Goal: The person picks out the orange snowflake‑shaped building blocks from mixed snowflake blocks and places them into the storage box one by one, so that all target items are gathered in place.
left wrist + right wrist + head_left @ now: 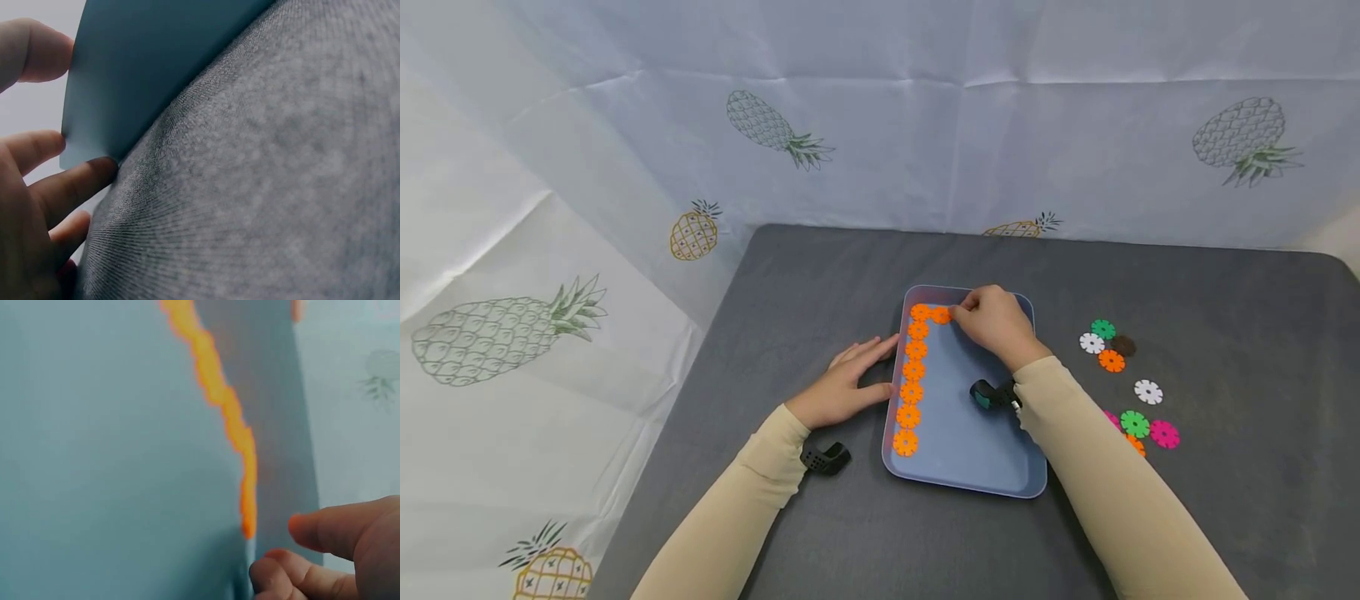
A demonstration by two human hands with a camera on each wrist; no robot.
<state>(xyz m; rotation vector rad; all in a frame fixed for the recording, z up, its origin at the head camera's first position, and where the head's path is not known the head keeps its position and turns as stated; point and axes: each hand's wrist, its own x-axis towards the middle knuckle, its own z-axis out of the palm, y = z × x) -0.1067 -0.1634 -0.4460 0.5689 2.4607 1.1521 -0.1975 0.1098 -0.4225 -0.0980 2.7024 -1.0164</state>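
Observation:
A shallow blue-grey tray [972,400] lies on the dark cloth. Along its left side runs a column of several orange notched discs [913,370], flat on the bottom. Beside the column's far end lies one more orange notched disc [942,316]. At that disc's right edge are the fingertips of my right hand [997,323], its fingers bent; in the right wrist view a gap shows between thumb and finger, and whether they pinch anything is unclear. Fingers spread, my left hand [844,389] touches the outside of the tray's left wall with thumb and fingertips.
Right of the tray lie loose notched discs: green [1102,329], white [1092,342], brown [1123,347] and orange [1112,360], another white one [1148,392], and a nearer group with green [1135,423] and pink [1165,434]. My right sleeve [1120,467] partly covers that group. A pineapple-print sheet [880,158] hangs behind.

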